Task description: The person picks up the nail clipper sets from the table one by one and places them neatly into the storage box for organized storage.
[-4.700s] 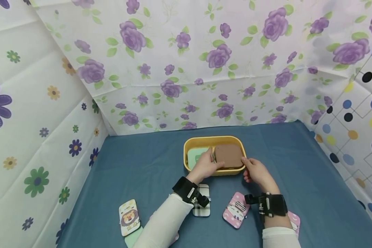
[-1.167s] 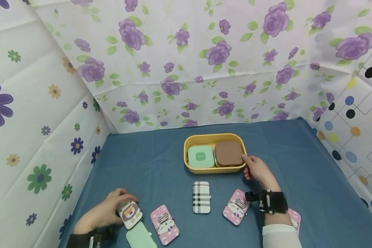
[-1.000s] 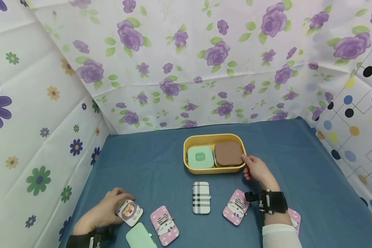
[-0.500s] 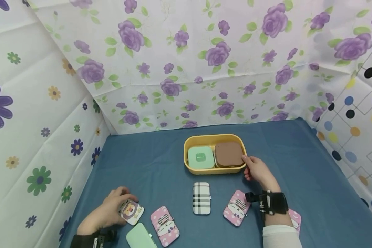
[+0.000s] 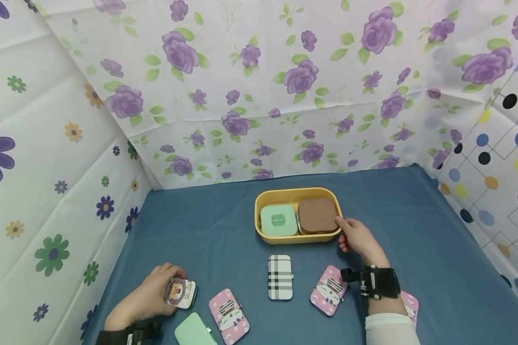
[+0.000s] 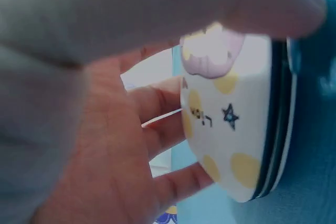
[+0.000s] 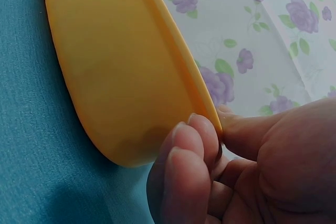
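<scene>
At the near left, my left hand (image 5: pixel 153 294) grips a small white case with a lion print (image 5: pixel 182 293) between thumb and fingers. In the left wrist view, the case's white face with yellow spots (image 6: pixel 226 140) is turned partly edge-on, its dark side seam showing. My right hand (image 5: pixel 358 238) pinches the right rim of a yellow plastic bin (image 5: pixel 262 197) with thumb and fingers. Inside the bin, a mint-green square case (image 5: pixel 278 221) lies left of a brown square case (image 5: pixel 317 216). The right wrist view shows the bin's outer wall (image 7: pixel 121 66).
A mint-green case (image 5: pixel 195 330) and a pink cat-print case (image 5: pixel 229 316) lie beside my left hand. A plaid case (image 5: pixel 280 277) and another pink case (image 5: pixel 329 290) lie before the bin. One more pink case (image 5: pixel 410 305) is partly hidden by my right forearm. Printed sheets surround the blue cloth (image 5: pixel 207 230).
My left hand has left the bin, gone to the near left and taken hold of the lion-print case, which has since turned in its grip. The right hand has stayed at the bin's rim.
</scene>
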Demonstrator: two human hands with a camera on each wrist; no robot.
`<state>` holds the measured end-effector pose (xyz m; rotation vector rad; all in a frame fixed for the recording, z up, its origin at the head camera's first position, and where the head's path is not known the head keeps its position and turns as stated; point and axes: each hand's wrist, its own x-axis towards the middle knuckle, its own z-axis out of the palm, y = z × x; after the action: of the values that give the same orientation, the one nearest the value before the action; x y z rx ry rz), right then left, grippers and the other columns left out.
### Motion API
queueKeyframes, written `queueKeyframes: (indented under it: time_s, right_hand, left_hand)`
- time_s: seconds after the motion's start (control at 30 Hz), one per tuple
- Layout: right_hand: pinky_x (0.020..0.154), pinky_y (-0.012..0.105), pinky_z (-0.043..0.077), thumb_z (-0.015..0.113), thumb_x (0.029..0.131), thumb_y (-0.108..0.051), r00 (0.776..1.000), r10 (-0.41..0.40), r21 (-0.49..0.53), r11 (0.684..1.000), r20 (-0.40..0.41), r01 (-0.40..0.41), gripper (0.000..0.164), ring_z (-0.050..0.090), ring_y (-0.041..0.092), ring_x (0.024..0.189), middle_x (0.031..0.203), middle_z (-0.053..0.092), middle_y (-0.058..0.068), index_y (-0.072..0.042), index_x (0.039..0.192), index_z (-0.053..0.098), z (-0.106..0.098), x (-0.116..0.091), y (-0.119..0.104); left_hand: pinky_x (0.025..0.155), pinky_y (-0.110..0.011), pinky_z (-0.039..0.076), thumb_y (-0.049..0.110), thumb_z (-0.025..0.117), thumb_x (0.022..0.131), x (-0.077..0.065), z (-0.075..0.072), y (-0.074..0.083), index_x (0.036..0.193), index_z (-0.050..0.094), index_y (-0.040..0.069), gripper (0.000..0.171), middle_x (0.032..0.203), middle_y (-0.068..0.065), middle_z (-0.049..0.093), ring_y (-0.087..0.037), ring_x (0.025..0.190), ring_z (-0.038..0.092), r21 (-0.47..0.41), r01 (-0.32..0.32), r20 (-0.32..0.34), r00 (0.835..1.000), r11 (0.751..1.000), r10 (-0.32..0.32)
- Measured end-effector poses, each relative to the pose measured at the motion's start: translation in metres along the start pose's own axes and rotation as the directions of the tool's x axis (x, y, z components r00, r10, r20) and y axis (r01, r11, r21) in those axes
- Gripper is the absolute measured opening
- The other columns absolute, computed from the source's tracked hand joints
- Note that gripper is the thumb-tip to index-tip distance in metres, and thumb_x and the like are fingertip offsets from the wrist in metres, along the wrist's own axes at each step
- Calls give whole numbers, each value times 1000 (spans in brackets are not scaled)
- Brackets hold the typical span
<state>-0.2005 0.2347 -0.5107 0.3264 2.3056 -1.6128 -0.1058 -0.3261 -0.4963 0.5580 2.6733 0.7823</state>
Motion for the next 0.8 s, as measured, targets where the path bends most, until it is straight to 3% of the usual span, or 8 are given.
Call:
queueKeyframes:
  time_s: [0.13, 0.47, 0.8]
  right_hand:
    - [62, 32, 54, 43, 114, -55, 1000, 6, -1, 1000, -9, -6, 52, 59, 17, 66, 80, 56, 5, -4, 109, 52, 0, 0, -1]
    - [62, 33, 54, 43, 114, -55, 1000, 3, -8, 1000, -11, -3, 53, 59, 17, 66, 79, 56, 6, -4, 108, 52, 1, 0, -1]
    - [62, 33, 54, 43, 114, -54, 1000, 1, -13, 1000, -14, -1, 52, 59, 17, 67, 79, 56, 6, -3, 108, 52, 1, -1, -1]
  left_hand:
    - [86, -37, 47, 4, 94, 64, 1, -2, 1, 126, 63, 13, 70, 116, 1, 57, -23, 104, 50, -27, 25, 11, 1000, 999, -24]
    - [78, -33, 47, 9, 89, 68, 4, -2, 5, 133, 52, 4, 76, 110, -6, 58, -21, 95, 52, -83, 153, -3, 988, 985, -154]
    - [83, -42, 48, 11, 99, 66, 8, -2, 8, 135, 48, 6, 86, 112, -6, 58, -23, 99, 51, -96, 157, -18, 987, 983, -159]
